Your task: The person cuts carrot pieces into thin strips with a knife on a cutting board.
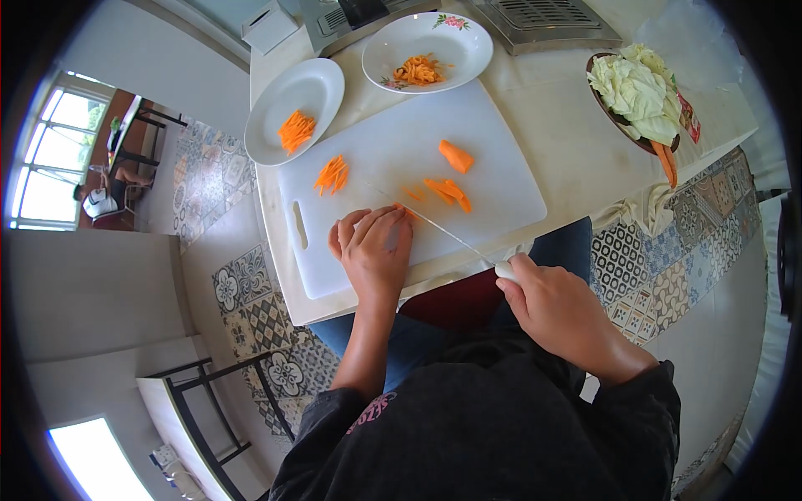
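My right hand is wrapped round the white handle of a knife, whose thin blade slants up and left across the white cutting board. With fingers bent, my left hand presses on a carrot piece beside the blade; most of that piece is hidden. Just beyond the blade lie several carrot slices and a peeled carrot chunk. Carrot strips are heaped on the board's left part.
At the far left stands a white plate with carrot strips; beside it, a flowered plate bears shredded carrot. Cabbage leaves fill a brown bowl at right, near a carrot. Metal appliances line the back. A person sits far left.
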Available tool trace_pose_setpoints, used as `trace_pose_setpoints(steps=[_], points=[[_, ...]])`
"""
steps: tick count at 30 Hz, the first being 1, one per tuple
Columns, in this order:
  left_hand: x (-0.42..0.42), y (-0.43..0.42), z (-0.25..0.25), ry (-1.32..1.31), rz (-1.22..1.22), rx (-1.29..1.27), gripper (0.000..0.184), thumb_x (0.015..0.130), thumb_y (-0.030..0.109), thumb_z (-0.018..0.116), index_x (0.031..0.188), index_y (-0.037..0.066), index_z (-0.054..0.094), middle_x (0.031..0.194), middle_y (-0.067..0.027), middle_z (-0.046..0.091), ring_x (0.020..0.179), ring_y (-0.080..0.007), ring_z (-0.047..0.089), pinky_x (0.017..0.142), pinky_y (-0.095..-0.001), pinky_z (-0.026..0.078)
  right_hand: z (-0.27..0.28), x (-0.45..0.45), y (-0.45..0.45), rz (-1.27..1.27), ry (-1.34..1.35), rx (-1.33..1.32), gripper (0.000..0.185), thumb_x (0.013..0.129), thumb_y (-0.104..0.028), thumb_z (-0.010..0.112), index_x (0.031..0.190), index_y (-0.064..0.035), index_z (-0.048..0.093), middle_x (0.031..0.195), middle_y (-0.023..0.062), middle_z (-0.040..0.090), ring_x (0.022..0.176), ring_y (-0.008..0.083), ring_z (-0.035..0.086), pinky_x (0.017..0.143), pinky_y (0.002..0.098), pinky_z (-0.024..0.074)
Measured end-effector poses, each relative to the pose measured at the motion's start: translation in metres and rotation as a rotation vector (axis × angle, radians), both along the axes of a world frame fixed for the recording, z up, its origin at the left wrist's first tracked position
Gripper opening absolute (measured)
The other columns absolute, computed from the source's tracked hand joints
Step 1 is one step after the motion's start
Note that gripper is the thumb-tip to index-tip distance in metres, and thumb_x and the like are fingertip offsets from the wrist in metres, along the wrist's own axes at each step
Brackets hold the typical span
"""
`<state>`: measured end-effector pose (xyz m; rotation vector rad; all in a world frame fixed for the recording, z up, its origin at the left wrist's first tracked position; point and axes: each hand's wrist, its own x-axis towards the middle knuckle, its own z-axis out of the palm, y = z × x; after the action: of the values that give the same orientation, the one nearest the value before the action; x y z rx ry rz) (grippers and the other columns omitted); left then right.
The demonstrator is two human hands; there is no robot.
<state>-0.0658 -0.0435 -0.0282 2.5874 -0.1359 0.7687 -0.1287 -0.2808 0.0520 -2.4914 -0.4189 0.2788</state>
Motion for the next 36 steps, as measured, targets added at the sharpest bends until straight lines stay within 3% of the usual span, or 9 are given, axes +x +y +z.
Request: trace_pose_setpoints(steps=[14, 17, 20, 23, 26, 29, 36], points=[[0.0, -0.001, -0.002, 0.004, 0.03, 0.006, 0.01, 0.079, 0.022, 0.08, 0.088, 0.017, 0.079, 0.095, 0.0071, 0.075, 0.103, -0.02, 0.062, 0.106, -0.0451, 0.032, -0.002, 0.002, 0.005, 0.016, 0.05, -0.097, 0.025, 0.101, -0.024, 0.052, 0.093, 0.0, 0.049, 0.058, 0.0171, 0.061, 0.055, 0.0376, 0.064, 0.048, 0.0473, 0.0515], [0.0, 0.001, 0.001, 0.004, 0.01, 0.007, 0.03, 0.072, 0.009, 0.081, 0.101, 0.013, 0.076, 0.108, 0.0017, 0.074, 0.103, -0.0211, 0.062, 0.101, -0.0404, 0.037, 0.001, 0.004, 0.006, 0.019, 0.101, -0.106, 0.026, 0.102, -0.024, 0.051, 0.094, 0.0003, 0.049, 0.057, 0.0171, 0.061, 0.054, 0.0374, 0.064, 0.048, 0.0472, 0.0516], [0.002, -0.005, 0.009, 0.036, 0.067, -0.164, 0.052, 0.077, 0.011, 0.078, 0.128, 0.017, 0.066, 0.134, -0.0013, 0.064, 0.123, -0.0275, 0.057, 0.109, -0.0471, 0.033, 0.003, 0.005, 0.006, 0.023, 0.134, -0.126, 0.026, 0.102, -0.024, 0.05, 0.095, 0.0007, 0.048, 0.057, 0.017, 0.061, 0.054, 0.0374, 0.064, 0.048, 0.0474, 0.0516], [0.004, 0.004, 0.008, 0.182, -0.047, 0.172, 0.063, 0.085, 0.015, 0.073, 0.144, 0.022, 0.053, 0.151, -0.0011, 0.05, 0.142, -0.0319, 0.042, 0.117, -0.0547, 0.022, 0.003, 0.005, 0.006, 0.027, 0.15, -0.123, 0.027, 0.102, -0.025, 0.05, 0.096, 0.0011, 0.048, 0.057, 0.017, 0.061, 0.054, 0.0374, 0.064, 0.048, 0.0474, 0.0514], [0.005, 0.01, 0.015, 0.318, -0.105, 0.112, 0.061, 0.089, 0.018, 0.069, 0.147, 0.026, 0.051, 0.153, 0.0003, 0.048, 0.149, -0.0313, 0.032, 0.12, -0.0589, 0.012, 0.003, 0.007, 0.007, 0.039, 0.167, -0.146, 0.027, 0.103, -0.025, 0.049, 0.097, 0.0015, 0.048, 0.057, 0.0169, 0.061, 0.053, 0.0371, 0.064, 0.047, 0.0472, 0.0511], [0.008, 0.015, 0.018, 0.402, -0.147, 0.085, 0.062, 0.089, 0.018, 0.07, 0.147, 0.024, 0.051, 0.153, -0.0008, 0.048, 0.15, -0.0313, 0.029, 0.12, -0.0604, 0.011, 0.002, 0.009, 0.009, 0.049, 0.177, -0.149, 0.027, 0.103, -0.025, 0.049, 0.097, 0.0012, 0.047, 0.057, 0.0164, 0.061, 0.053, 0.0366, 0.064, 0.046, 0.0468, 0.0508], [0.01, 0.02, 0.013, 0.324, -0.099, 0.117, 0.071, 0.087, 0.027, 0.071, 0.152, 0.023, 0.043, 0.157, -0.0011, 0.041, 0.15, -0.031, 0.027, 0.12, -0.0592, 0.013, -0.014, 0.007, 0.024, 0.014, 0.059, -0.147, 0.026, 0.102, -0.025, 0.052, 0.094, -0.0008, 0.046, 0.058, 0.0166, 0.061, 0.052, 0.0367, 0.064, 0.045, 0.045, 0.0508]])
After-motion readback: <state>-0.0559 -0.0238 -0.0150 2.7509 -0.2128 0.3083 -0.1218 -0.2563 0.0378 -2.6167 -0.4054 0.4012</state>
